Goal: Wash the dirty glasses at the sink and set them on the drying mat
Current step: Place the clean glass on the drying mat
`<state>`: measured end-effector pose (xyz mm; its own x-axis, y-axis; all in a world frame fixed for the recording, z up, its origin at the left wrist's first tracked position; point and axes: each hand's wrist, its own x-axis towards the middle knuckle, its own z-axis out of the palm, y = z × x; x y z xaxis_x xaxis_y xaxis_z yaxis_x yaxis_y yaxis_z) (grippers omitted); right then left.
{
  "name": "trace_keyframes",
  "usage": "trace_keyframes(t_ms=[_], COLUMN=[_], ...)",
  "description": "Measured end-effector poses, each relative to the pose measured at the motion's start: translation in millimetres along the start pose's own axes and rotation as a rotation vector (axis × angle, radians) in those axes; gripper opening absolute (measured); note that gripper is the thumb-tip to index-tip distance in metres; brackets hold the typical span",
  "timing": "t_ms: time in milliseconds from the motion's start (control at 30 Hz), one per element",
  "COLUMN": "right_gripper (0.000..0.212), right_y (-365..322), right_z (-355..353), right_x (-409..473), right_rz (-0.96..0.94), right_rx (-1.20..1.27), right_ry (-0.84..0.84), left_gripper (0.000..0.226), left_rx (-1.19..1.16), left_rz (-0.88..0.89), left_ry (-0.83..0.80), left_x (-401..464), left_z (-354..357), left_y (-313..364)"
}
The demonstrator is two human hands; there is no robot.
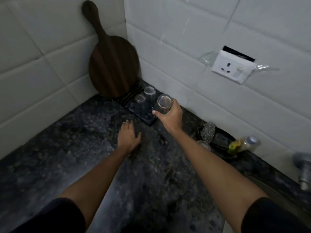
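My right hand [171,116] grips a clear glass [164,103], held upside down just above the near end of the dark drying mat [144,115] in the counter's corner. Two more clear glasses stand upside down on the mat: a short one [140,98] and a taller one [149,92] behind it. My left hand [128,137] rests flat on the dark stone counter [84,157], fingers straight, a little in front of the mat.
A round dark wooden board [112,71] leans in the tiled corner behind the mat. At the right are a scrubber [207,132] on a dark dish, another glass [204,145], a soap bottle [244,143], the tap [303,169] and a wall socket [233,68].
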<state>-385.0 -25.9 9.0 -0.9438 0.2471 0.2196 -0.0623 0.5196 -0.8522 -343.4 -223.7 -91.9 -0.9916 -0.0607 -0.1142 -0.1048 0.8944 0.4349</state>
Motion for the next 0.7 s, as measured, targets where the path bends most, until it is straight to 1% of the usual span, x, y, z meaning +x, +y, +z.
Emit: trace_keyframes(t_ms=[100, 200, 267, 433, 700], right_gripper=[0.075, 0.070, 0.068, 0.072, 0.068], right_y=[11, 21, 29, 50, 55], right_z=[26, 42, 49, 60, 69], right_x=[28, 48, 57, 68, 72], right_rz=[0.029, 0.035, 0.040, 0.064, 0.046], right_rx=[-0.031, -0.054, -0.065, -0.085, -0.073], right_ry=[-0.010, -0.021, -0.035, -0.052, -0.085], left_gripper=[0.087, 0.090, 0.092, 0.087, 0.087], left_rx=[0.149, 0.208, 0.222, 0.286, 0.291], left_rz=[0.033, 0.043, 0.053, 0.089, 0.089], left_ry=[-0.088, -0.130, -0.113, -0.015, -0.007], left_x=[29, 44, 46, 41, 41], left_z=[9, 18, 28, 42, 41], left_y=[-18, -29, -33, -36, -37])
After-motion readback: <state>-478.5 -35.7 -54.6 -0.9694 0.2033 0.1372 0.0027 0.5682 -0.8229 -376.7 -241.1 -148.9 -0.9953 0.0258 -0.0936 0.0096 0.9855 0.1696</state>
